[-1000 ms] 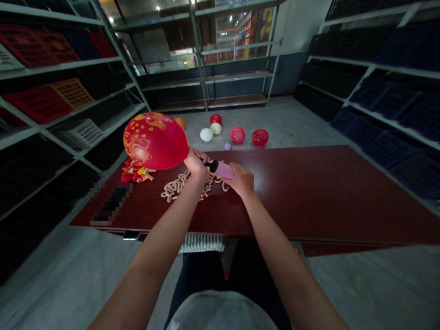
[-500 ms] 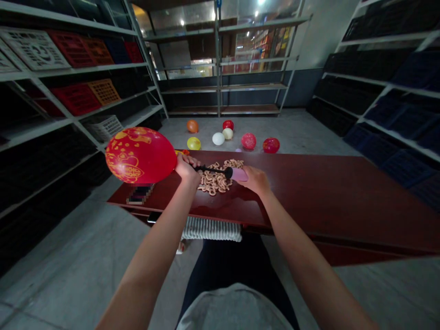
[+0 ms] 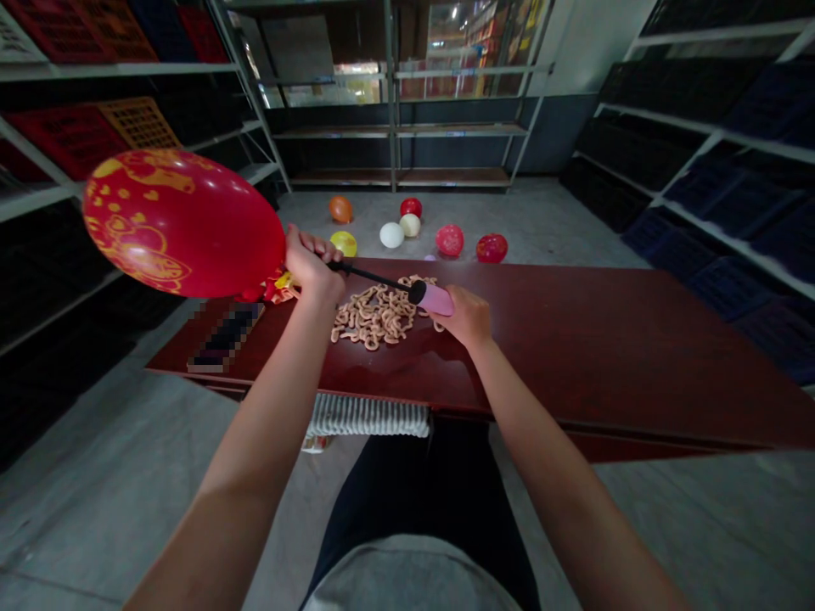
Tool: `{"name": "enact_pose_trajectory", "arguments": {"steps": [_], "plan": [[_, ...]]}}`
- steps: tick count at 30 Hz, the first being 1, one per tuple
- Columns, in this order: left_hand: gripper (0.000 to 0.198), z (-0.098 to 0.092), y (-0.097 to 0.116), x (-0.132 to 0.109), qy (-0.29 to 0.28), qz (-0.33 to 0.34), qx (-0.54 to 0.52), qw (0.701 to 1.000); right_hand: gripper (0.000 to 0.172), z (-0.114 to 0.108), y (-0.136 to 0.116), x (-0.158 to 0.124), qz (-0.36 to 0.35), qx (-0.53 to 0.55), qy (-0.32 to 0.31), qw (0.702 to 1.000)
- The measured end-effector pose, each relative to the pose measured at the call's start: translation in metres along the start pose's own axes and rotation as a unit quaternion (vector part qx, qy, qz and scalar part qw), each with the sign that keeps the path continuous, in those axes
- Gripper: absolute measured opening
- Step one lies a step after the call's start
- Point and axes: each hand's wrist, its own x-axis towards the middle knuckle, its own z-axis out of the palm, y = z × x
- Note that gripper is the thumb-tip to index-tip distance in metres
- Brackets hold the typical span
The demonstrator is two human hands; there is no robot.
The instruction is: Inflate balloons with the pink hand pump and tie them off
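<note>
A large red balloon [image 3: 191, 225] with yellow hearts and patterns is inflated, its neck in my left hand [image 3: 313, 261]. That hand is closed round the neck and the black nozzle end of a hand pump. My right hand [image 3: 468, 316] grips the pink body of the hand pump [image 3: 434, 299], whose black rod [image 3: 375, 278] stretches between the two hands. Below the rod, a pile of tan curled pieces [image 3: 375, 318] lies on the dark red table [image 3: 573, 339]. Several uninflated balloons [image 3: 280, 290] in red and yellow lie partly hidden behind my left wrist.
A blurred-out phone-like object [image 3: 227, 337] lies at the table's left end. Several inflated balloons, including a white one [image 3: 391, 235] and an orange one [image 3: 340, 209], rest on the floor beyond. Shelves with crates [image 3: 137, 123] line both sides. A striped grey cloth [image 3: 369, 415] hangs at the near edge.
The balloon looks larger, nearer and further left. My left hand has moved left and up with it, and more of the pump's rod shows. The whole view has tilted down.
</note>
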Motion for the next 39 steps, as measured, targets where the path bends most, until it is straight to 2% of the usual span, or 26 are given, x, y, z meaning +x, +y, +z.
{"name": "enact_pose_trajectory", "arguments": {"steps": [5,9,14,17,22,28,39], "plan": [[0.049,0.022,-0.026,-0.009,-0.034,-0.003,0.007,0.999,0.034,0.0,0.002,0.0,0.035,-0.002,0.012,0.999],[0.051,0.035,-0.061,-0.028,-0.065,0.003,0.014,0.998,0.038,0.003,0.003,0.0,0.052,0.01,0.032,0.998],[0.056,0.031,-0.114,-0.046,-0.106,-0.033,0.024,0.994,0.043,0.004,0.007,0.001,0.073,0.007,0.047,0.996],[0.058,0.023,-0.126,-0.049,-0.09,-0.038,0.027,0.995,0.043,0.004,0.009,0.001,0.07,0.002,0.049,0.996],[0.057,0.01,-0.114,-0.052,-0.045,-0.036,0.035,0.998,0.039,0.004,0.008,0.001,0.03,0.016,0.025,0.999],[0.046,-0.008,-0.089,-0.053,0.042,-0.055,0.012,0.998,0.04,0.005,0.002,-0.001,-0.036,0.005,-0.004,0.999],[0.04,-0.044,-0.011,-0.029,0.058,-0.042,0.002,0.997,0.038,-0.003,-0.008,-0.005,-0.088,-0.002,-0.019,0.996]]}}
